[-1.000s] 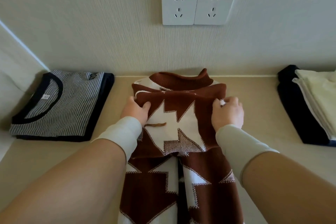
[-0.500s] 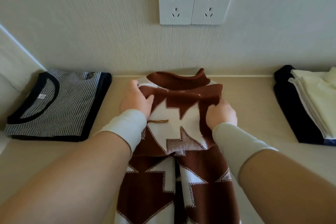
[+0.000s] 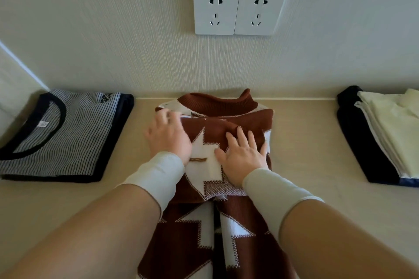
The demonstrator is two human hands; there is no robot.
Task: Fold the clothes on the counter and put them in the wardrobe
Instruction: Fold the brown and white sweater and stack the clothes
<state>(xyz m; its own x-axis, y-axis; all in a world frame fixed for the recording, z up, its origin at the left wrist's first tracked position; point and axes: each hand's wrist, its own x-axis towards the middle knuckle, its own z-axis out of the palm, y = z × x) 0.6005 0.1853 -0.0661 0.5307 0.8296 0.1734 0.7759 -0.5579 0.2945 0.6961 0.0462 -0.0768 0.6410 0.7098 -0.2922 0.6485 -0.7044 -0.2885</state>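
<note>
- The brown-and-white sweater point(image 3: 217, 158) lies mid-surface against the wall, its near part hanging over the front edge.
- The left hand point(image 3: 169, 140) and right hand point(image 3: 243, 158) rest flat on the folded-over panel, fingers point(image 3: 242, 137) straight and slightly spread, gripping nothing, probably to flatten the crease.
- The striped shirt point(image 3: 65, 133) and a dark-and-cream pile point(image 3: 383, 133) sit folded well apart either side, leaving working room.

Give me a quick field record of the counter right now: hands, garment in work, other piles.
left hand: flat on the sweater's left side, blurred
right hand: open, fingers spread, pressing the folded part
sweater: brown and white knit, top part folded, lower part hanging toward the camera
striped shirt: folded, left on the counter
dark and cream pile: stacked at right
sockets: two on the wall above
</note>
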